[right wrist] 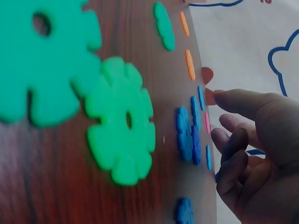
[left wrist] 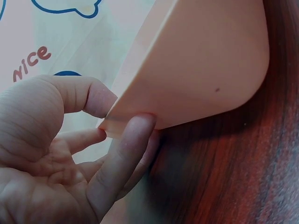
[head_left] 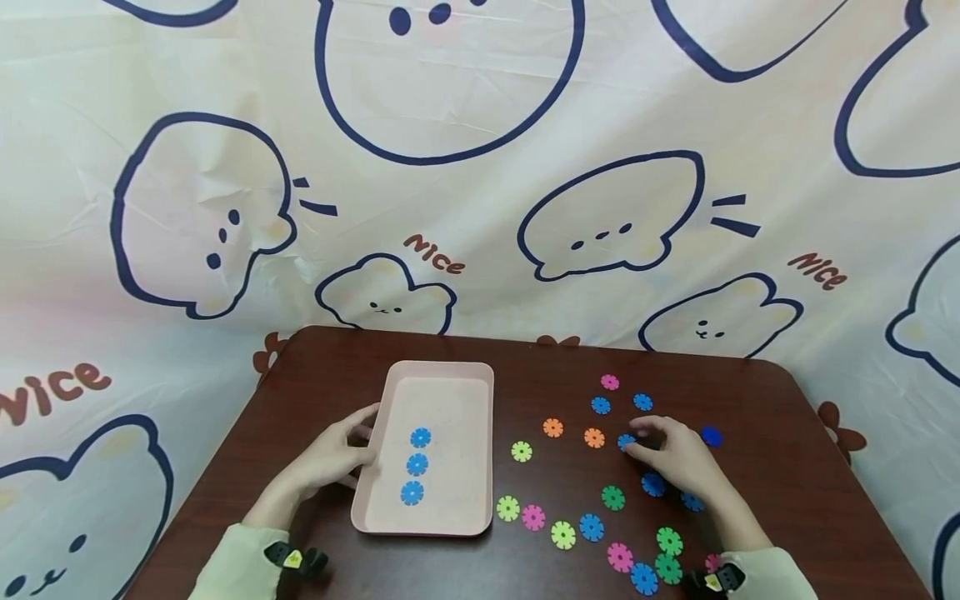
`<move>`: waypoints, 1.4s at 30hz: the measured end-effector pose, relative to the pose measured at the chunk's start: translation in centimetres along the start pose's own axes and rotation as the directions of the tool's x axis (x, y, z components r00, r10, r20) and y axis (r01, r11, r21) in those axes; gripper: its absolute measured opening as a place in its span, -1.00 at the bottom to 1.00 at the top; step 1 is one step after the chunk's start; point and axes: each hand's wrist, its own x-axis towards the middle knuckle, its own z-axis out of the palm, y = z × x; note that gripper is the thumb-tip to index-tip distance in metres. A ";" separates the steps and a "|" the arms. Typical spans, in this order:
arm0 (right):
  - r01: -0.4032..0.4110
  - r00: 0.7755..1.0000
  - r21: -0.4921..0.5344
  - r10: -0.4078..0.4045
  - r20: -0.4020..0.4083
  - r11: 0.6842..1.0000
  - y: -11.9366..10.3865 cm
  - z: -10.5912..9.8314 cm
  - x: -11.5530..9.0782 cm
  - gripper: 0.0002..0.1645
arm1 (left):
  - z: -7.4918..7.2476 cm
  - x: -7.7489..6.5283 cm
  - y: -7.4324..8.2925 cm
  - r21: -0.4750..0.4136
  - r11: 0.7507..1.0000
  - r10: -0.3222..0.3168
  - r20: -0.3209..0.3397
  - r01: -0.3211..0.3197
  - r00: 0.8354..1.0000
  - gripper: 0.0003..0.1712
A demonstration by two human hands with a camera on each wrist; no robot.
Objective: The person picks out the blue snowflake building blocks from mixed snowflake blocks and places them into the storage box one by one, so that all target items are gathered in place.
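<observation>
My left hand [head_left: 336, 451] holds the left rim of a pale pink tray [head_left: 457, 400]. In the left wrist view, the thumb and fingers pinch the tray's edge [left wrist: 205, 70] from both sides. A column of three blue notched plastic discs [head_left: 417, 464] lies in the tray. On the right side of the table, my right hand [head_left: 678, 454] is over a blue notched disc [head_left: 625, 441], thumb and forefinger apart beside it. In the right wrist view, nothing shows between the fingers of the right hand [right wrist: 252, 140]; whether they touch the disc I cannot tell.
Loose notched discs are scattered on the brown table [head_left: 420, 567] right of the tray: orange [head_left: 552, 427], yellow-green [head_left: 563, 535], pink [head_left: 619, 557], green [head_left: 670, 541] and dark blue [head_left: 712, 436]. A patterned cloth [head_left: 480, 208] hangs behind the table's far edge.
</observation>
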 end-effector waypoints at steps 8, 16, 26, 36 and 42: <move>0.005 0.998 -0.039 -0.002 0.063 0.999 1.0 0.2 0.4 -0.44 | 0.1 0.1 0.0 -0.007 1.000 -0.017 -0.011 0.016 1.000 -0.08; 0.007 0.995 -0.055 -0.002 0.097 0.998 0.7 0.2 0.8 -0.55 | 0.2 0.1 -0.1 -0.006 1.000 -0.014 -0.013 0.014 1.000 -0.09; -0.008 0.994 0.000 0.008 0.107 1.000 0.3 0.3 0.9 -0.62 | 0.1 0.1 0.1 -0.011 1.000 -0.012 -0.015 0.012 1.000 -0.09; 0.061 0.995 0.038 -0.064 0.078 0.997 0.1 0.4 0.9 -0.62 | 0.1 0.1 0.0 -0.010 1.000 -0.014 -0.020 0.013 1.000 -0.08; 0.105 0.993 0.064 -0.108 0.047 0.992 -1.5 0.7 1.3 -0.60 | 0.1 0.1 0.0 -0.007 1.000 -0.011 -0.017 0.011 1.000 -0.07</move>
